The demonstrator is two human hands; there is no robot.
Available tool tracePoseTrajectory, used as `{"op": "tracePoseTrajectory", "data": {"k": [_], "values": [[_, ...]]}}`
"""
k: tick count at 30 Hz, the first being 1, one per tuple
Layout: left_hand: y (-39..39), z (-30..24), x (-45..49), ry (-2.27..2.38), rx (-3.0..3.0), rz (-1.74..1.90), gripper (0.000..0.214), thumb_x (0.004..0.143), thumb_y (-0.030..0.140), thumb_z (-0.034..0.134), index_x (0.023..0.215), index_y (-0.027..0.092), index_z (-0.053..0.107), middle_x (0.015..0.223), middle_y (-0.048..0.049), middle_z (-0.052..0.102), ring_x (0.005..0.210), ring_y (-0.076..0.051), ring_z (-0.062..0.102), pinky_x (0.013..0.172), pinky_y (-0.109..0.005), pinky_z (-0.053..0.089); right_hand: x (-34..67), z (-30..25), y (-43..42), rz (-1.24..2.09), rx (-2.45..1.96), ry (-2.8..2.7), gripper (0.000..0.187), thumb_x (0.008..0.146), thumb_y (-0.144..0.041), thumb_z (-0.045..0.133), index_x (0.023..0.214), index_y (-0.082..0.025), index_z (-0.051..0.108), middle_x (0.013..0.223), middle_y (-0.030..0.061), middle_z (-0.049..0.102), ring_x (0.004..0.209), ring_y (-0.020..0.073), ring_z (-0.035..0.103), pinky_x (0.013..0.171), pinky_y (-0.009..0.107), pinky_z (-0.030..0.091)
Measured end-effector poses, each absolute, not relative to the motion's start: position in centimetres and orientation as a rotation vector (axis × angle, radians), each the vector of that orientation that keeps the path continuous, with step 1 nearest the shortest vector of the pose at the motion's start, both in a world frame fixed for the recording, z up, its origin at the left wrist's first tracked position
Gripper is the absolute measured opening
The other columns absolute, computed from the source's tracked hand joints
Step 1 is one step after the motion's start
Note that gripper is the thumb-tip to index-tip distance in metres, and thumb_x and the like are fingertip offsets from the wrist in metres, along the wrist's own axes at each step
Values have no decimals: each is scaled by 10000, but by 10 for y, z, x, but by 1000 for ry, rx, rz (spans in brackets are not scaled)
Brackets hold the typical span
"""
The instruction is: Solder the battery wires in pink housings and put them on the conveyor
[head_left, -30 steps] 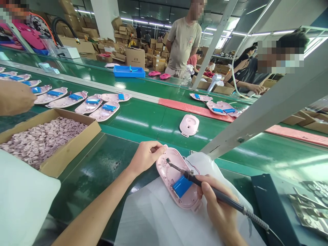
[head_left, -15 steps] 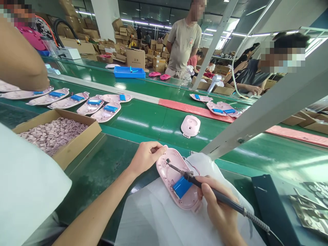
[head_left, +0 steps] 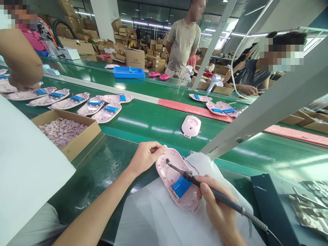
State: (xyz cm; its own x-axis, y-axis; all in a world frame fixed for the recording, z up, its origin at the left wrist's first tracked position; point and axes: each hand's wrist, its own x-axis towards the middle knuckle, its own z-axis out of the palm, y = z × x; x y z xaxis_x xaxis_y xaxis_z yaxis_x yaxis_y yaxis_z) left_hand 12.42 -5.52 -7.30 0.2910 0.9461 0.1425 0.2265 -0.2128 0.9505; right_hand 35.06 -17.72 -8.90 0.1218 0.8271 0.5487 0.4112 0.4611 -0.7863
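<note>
Pink shell (head_left: 174, 165): one in hand, near middle, hollow side up, on the white sheet (head_left: 148, 212) over your counter (head_left: 112, 177).
Left hand (head_left: 147, 157): grip pinching the shell's far-left rim; best to pin it firmly, fingers well off the hot end.
Right hand (head_left: 217, 205): grip pinching the handle of one soldering iron (head_left: 227, 199).
Iron tip: at or just beside the small square hole; can't tell if touching. You'd do well to approach shallow, press lightly, lift straight off without dragging.
Blue pack (head_left: 181, 187): one in this shell, under the iron's line; don't let the hot shaft brush it.
Wires (head_left: 195, 167): thin, by the right rim, count unclear; mind them too.
Pink cover (head_left: 191, 125): one, on the belt (head_left: 143, 126) beyond you.
Left shells (head_left: 101, 118): six plain, others partly hidden by a co-worker's hand (head_left: 27, 75).
Right packs (head_left: 217, 110): three, in shells far right.
Carton (head_left: 82, 141): one, left; small pink parts (head_left: 64, 130) uncountable.
Blue tray (head_left: 123, 73): one, far.
</note>
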Motion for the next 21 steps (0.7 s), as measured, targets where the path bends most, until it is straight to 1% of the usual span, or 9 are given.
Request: {"op": "tracePoseTrajectory", "data": {"k": [6, 11, 15, 17, 21], "values": [[-55, -75, 124, 1091, 1649, 979, 336, 899, 444, 692, 736, 157, 752, 702, -26, 740, 626, -135, 597, 596, -223, 448, 351, -90, -177, 417, -1154, -1492, 228, 1031, -374, 656, 955, -244, 827, 547, -17, 645, 449, 162, 598, 438, 275, 496], [-52, -76, 122, 1100, 1644, 947, 362, 894, 490, 689, 762, 159, 754, 726, -34, 734, 654, -148, 608, 595, -227, 440, 351, -90, -177, 416, -1127, -1491, 215, 1043, -339, 642, 978, -236, 820, 561, -25, 645, 453, 148, 599, 443, 257, 490], [-47, -77, 115, 1121, 1617, 783, 414, 888, 545, 663, 718, 169, 691, 602, 4, 618, 530, -123, 522, 522, -228, 390, 351, -88, -172, 353, -1079, -1507, 187, 1036, -310, 651, 1009, -224, 815, 620, -9, 683, 497, 146, 635, 483, 248, 527], [-44, -76, 110, 1126, 1570, 681, 442, 864, 582, 670, 695, 174, 652, 574, 20, 573, 497, -113, 494, 506, -227, 384, 351, -88, -170, 317, -1040, -1519, 178, 1035, -301, 652, 1037, -220, 811, 667, 8, 704, 521, 150, 652, 486, 247, 539], [-40, -68, 100, 1150, 1471, 542, 520, 748, 675, 748, 679, 173, 635, 604, 7, 596, 533, -122, 538, 517, -229, 427, 349, -89, -167, 241, -949, -1498, 197, 1061, -305, 615, 1090, -229, 794, 753, 36, 731, 588, 167, 690, 517, 263, 585]]}}
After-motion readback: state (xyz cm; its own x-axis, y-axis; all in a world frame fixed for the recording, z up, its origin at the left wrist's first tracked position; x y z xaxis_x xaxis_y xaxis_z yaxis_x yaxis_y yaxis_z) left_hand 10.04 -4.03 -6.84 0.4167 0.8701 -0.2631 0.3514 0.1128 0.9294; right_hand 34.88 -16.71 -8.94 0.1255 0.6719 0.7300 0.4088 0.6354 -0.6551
